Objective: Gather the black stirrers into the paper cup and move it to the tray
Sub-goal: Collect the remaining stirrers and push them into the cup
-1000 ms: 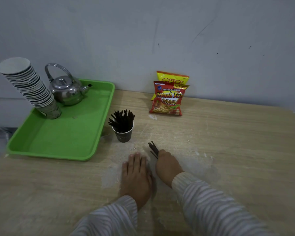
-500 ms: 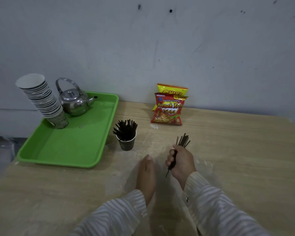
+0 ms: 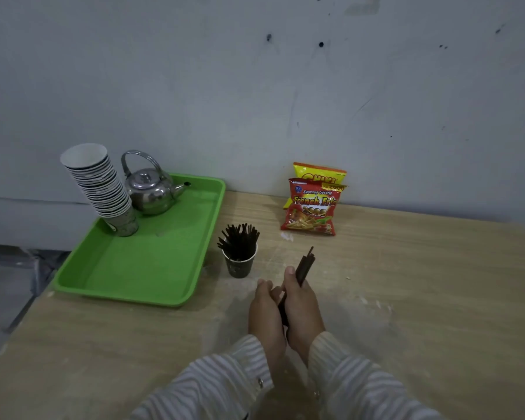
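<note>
A dark paper cup (image 3: 239, 266) stands on the wooden table just right of the green tray (image 3: 128, 268), holding several black stirrers (image 3: 239, 240) that fan out of its top. My right hand (image 3: 302, 307) grips a small bundle of black stirrers (image 3: 304, 265), tilted up and to the right, a little right of the cup. My left hand (image 3: 265, 310) presses against the right one and closes on the bundle's lower end, which is mostly hidden between the palms.
On the tray's far end stand a leaning stack of paper cups (image 3: 99, 184) and a steel kettle (image 3: 150, 189). Two snack bags (image 3: 312, 204) lean against the wall behind the cup. The table's left edge runs below the tray.
My right hand lifted the bundle off the table and raised it upright. My left hand rose from lying flat and came against the right hand, onto the bundle's lower end.
</note>
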Tool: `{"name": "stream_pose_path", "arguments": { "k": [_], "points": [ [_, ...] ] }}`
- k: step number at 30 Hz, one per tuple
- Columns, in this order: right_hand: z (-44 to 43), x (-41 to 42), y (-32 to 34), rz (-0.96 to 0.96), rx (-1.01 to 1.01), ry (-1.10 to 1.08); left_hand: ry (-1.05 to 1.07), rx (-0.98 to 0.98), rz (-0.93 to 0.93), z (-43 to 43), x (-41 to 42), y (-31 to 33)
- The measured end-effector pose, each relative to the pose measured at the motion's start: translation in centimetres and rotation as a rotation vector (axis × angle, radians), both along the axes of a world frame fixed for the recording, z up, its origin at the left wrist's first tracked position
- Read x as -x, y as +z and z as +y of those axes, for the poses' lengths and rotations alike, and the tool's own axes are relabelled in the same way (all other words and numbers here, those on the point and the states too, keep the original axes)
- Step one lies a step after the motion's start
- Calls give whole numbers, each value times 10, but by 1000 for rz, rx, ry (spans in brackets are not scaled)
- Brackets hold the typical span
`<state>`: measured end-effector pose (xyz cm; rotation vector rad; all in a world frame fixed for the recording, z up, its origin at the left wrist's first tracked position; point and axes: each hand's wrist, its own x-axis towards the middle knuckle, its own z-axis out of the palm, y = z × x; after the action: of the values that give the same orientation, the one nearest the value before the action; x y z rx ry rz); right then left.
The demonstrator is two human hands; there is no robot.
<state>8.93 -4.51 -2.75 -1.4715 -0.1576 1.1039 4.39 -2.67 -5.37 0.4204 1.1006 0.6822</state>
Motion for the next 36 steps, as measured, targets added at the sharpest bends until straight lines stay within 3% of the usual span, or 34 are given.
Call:
{"name": "stream_pose_path", "arguments": {
  "k": [5,9,13,17,24,36],
  "points": [
    [16,6,7,55,-35,-38,51,-111,85,13,14,6],
    [35,-5,13,22,-71,-93,15,-405,326,27,36,-5],
    [60,-13,22,-24,-200,-158,61,-534,287,51,48,0],
    [81,-11,24,-69,-257,-133,-105,-699,308,79,57,6],
    [95,1,8,-416,-131,0,-314,-792,318,110,63,1],
    [101,8,-10,-851,-47,195,-264,-744,353,118,61,8]
  ]
}}
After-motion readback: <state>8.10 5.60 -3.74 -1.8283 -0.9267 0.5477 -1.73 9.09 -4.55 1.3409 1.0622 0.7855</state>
